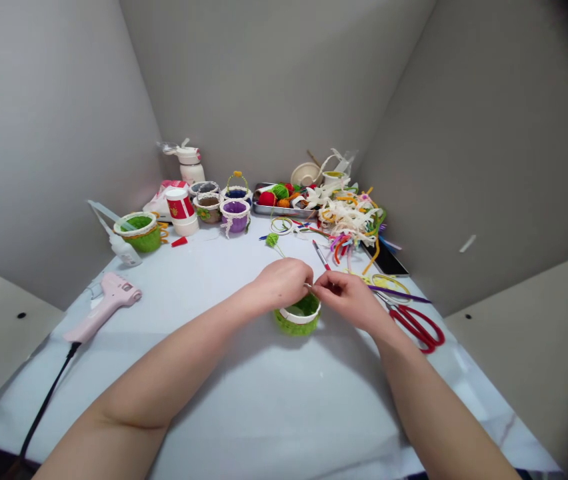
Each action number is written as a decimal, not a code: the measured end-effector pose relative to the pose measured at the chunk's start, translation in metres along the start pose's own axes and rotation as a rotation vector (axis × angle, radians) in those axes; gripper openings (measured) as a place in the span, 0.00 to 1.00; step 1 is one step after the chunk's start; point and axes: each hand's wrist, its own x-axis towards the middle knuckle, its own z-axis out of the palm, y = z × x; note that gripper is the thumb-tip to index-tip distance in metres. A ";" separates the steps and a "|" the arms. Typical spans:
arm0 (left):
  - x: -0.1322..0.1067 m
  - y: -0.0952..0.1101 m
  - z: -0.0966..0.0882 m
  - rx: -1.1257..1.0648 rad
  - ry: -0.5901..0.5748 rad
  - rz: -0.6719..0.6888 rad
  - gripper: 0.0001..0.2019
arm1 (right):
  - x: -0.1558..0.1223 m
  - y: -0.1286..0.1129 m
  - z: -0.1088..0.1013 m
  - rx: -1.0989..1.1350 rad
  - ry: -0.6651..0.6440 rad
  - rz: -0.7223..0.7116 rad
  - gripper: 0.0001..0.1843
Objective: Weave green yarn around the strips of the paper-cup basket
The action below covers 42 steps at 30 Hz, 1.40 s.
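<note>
A small green basket (298, 325) with a white band round its rim stands upright on the table, below my hands. My left hand (284, 283) is curled over the basket's far left side, fingers closed. Between the fingertips of both hands a small white strip end (308, 286) shows. My right hand (347, 297) pinches with thumb and finger close to that end, at the right of the rim. What its fingertips hold is too small to make out. A green yarn ball (272, 240) lies beyond my left hand, its thread running towards the basket.
On the left are a pink glue gun (104, 307) with a black cord, a glue bottle (125, 251) and another green basket (145, 239). Small baskets (235, 217) and a yarn tray (284, 211) stand behind. Red-handled scissors (417, 327), a pen (321, 255) and heaped strips (349, 223) lie right.
</note>
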 end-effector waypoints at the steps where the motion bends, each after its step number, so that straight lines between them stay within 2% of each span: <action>1: 0.000 -0.001 0.000 -0.014 -0.002 -0.003 0.09 | 0.000 -0.002 0.001 0.005 0.004 0.015 0.10; 4: 0.001 -0.004 0.001 -0.042 -0.018 -0.003 0.09 | -0.001 -0.004 0.002 0.010 0.014 0.030 0.09; 9: 0.003 -0.007 0.001 -0.148 -0.011 0.089 0.09 | -0.001 -0.004 0.002 0.018 0.023 0.025 0.10; 13: 0.004 -0.009 0.002 -0.149 -0.073 0.069 0.08 | -0.002 -0.005 0.003 0.018 0.012 0.033 0.10; 18: -0.001 -0.014 -0.012 -0.208 -0.097 0.042 0.10 | -0.002 -0.003 0.001 0.045 0.009 0.030 0.11; 23: -0.006 -0.019 -0.025 -0.230 -0.110 0.019 0.07 | 0.006 0.009 -0.003 0.199 0.060 -0.015 0.12; 25: -0.005 -0.019 -0.023 -0.220 -0.075 0.028 0.07 | 0.010 0.013 -0.002 0.250 -0.005 -0.048 0.14; 29: -0.001 -0.016 -0.014 -0.187 -0.001 0.040 0.08 | 0.011 0.017 0.003 0.321 -0.296 -0.109 0.20; 32: 0.000 -0.014 -0.010 -0.145 0.035 0.038 0.08 | 0.008 0.018 0.007 0.310 -0.376 -0.102 0.21; 37: 0.001 -0.013 -0.009 -0.152 0.035 0.036 0.07 | 0.006 0.025 0.003 0.135 -0.328 -0.033 0.12; 42: 0.002 -0.018 -0.008 -0.170 0.024 0.053 0.07 | 0.007 0.026 -0.005 0.121 -0.240 -0.026 0.14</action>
